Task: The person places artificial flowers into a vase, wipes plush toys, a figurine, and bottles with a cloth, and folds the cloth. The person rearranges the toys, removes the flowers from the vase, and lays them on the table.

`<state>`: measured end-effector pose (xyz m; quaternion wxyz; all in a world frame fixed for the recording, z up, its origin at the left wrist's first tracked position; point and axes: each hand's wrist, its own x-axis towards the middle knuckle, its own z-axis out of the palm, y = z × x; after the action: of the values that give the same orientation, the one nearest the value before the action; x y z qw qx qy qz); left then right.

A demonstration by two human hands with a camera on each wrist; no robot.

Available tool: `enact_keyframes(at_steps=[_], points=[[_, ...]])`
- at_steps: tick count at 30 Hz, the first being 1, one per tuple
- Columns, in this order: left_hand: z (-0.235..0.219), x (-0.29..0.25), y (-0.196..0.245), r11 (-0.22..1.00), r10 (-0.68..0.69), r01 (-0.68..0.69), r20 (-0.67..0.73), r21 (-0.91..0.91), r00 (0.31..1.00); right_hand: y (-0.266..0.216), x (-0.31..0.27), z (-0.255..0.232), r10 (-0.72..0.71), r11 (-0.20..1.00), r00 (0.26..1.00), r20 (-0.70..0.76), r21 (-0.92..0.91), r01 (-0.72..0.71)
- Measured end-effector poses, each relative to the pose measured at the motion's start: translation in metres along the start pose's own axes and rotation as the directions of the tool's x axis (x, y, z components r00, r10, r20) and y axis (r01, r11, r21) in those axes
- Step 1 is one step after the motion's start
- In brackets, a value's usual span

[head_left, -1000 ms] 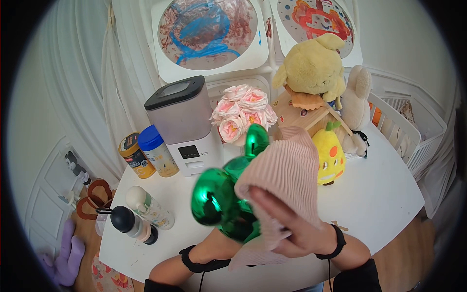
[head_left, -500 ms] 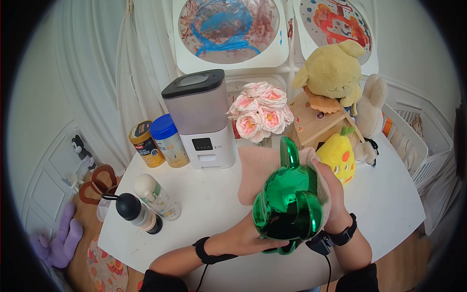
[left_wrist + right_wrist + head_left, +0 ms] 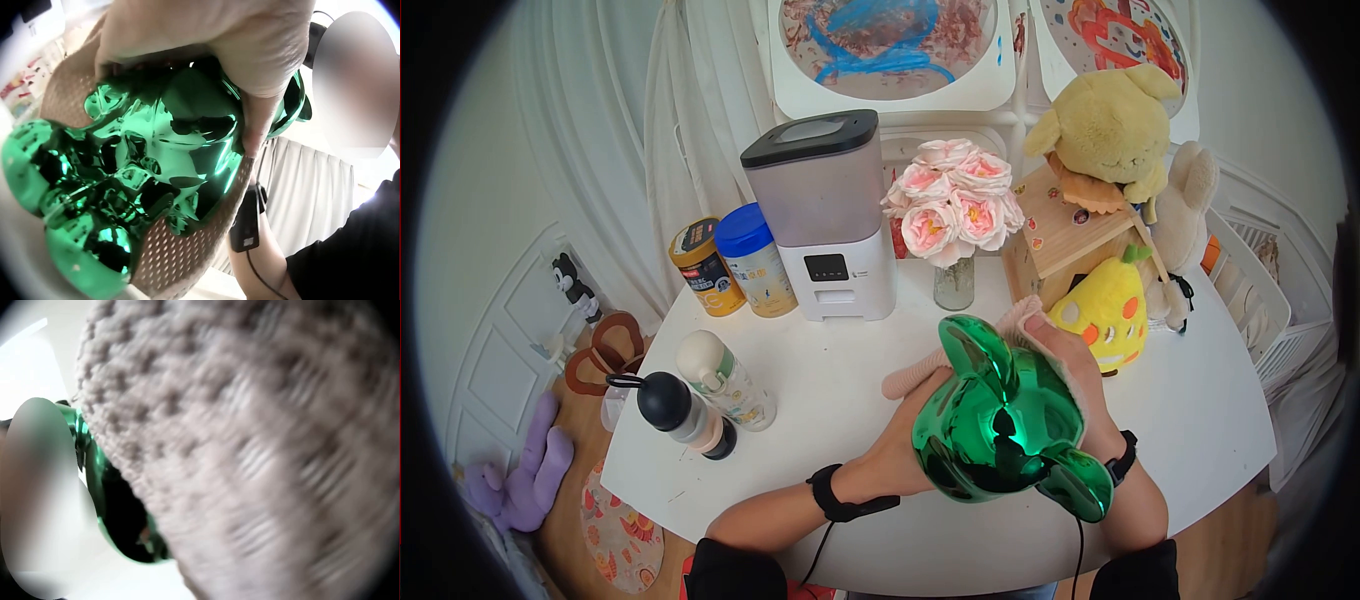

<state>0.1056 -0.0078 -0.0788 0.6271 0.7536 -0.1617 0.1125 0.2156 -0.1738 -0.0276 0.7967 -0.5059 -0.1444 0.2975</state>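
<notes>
Glossy green figure, one: held above white table. Left hand: thumb and fingers gripped it. Right hand: backed pink cloth; finger curl, I couldn't tell. Steady support, light pressure suited it.

Head view looks down; wrist views (right closer) share the cloth.

Pinkish-grey cloth fills most of the right wrist view, close up and partly blurred. Small raised bumps cover its upper left part; lower down are several patches of short slanting lines. Past its left edge shows 1 shiny green figure, partly hidden by the cloth, with dark reflections. At far left is 1 blurred oval, against a pale background.
</notes>
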Motion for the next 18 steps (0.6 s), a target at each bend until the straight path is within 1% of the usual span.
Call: enact_keyframes(at_steps=[1,2,3,4,5,6,7,8,9,10,11,12,13,14,16,18], points=[[-0.001,0.001,0.004,0.999,0.01,-0.011,-0.017,-0.049,1.0,-0.001,-0.002,0.001,-0.084,0.986,0.996,0.013,-0.141,0.085],[-0.004,0.0,0.009,0.999,0.004,-0.005,-0.018,-0.048,1.0,0.004,0.001,-0.001,-0.08,0.987,0.997,0.012,-0.137,0.08],[-0.009,-0.004,0.015,0.996,0.011,-0.004,-0.082,0.094,0.997,0.011,0.007,-0.003,-0.201,0.948,0.976,0.08,-0.234,0.214],[-0.015,-0.005,0.02,0.972,0.029,0.005,-0.142,0.235,0.989,0.015,0.01,-0.004,-0.312,0.882,0.937,0.158,-0.319,0.348],[-0.02,-0.002,0.023,0.984,0.077,-0.049,-0.167,0.17,0.983,0.006,0.002,-0.001,-0.293,0.843,0.919,0.263,-0.383,0.379],[-0.028,-0.004,0.022,0.953,0.137,-0.076,-0.192,0.292,0.972,0.002,-0.004,0.0,-0.419,0.607,0.822,0.386,-0.554,0.569],[-0.032,-0.003,0.028,0.946,0.083,0.011,-0.278,0.323,0.957,0.003,-0.003,-0.001,-0.249,0.559,0.898,0.363,-0.704,0.439],[-0.037,0.0,0.035,0.933,0.034,0.1,-0.363,0.345,0.931,0.003,-0.001,-0.001,-0.077,0.47,0.95,0.304,-0.829,0.304],[-0.045,0.005,0.036,0.957,0.019,0.115,-0.451,0.268,0.892,-0.002,-0.005,0.002,0.037,0.399,0.932,0.36,-0.861,0.316],[-0.054,0.01,0.036,0.974,-0.002,0.122,-0.534,0.189,0.846,0.001,-0.008,0.002,0.036,0.402,0.933,0.358,-0.86,0.314],[-0.067,0.013,0.026,0.981,0.001,0.113,-0.587,0.158,0.809,0.006,-0.012,0.001,0.125,0.288,0.883,0.452,-0.868,0.403],[-0.079,0.017,0.013,0.98,0.032,0.101,-0.639,0.17,0.769,0.01,-0.016,0.001,0.224,0.176,0.82,0.527,-0.849,0.497],[-0.09,0.019,0.004,0.979,0.034,0.111,-0.674,0.171,0.738,0.01,-0.021,0.007,0.327,0.195,0.761,0.56,-0.828,0.525],[-0.1,0.02,-0.005,0.978,0.035,0.122,-0.708,0.17,0.705,0.013,-0.025,0.009,0.328,0.197,0.761,0.56,-0.828,0.525],[-0.116,0.019,-0.024,0.979,0.04,0.118,-0.719,0.168,0.694,0.02,-0.033,0.013,0.342,0.215,0.697,0.63,-0.775,0.595],[-0.124,0.02,-0.04,0.98,0.042,0.115,-0.735,0.162,0.677,0.016,-0.039,0.02,0.364,0.212,0.695,0.62,-0.782,0.586]])
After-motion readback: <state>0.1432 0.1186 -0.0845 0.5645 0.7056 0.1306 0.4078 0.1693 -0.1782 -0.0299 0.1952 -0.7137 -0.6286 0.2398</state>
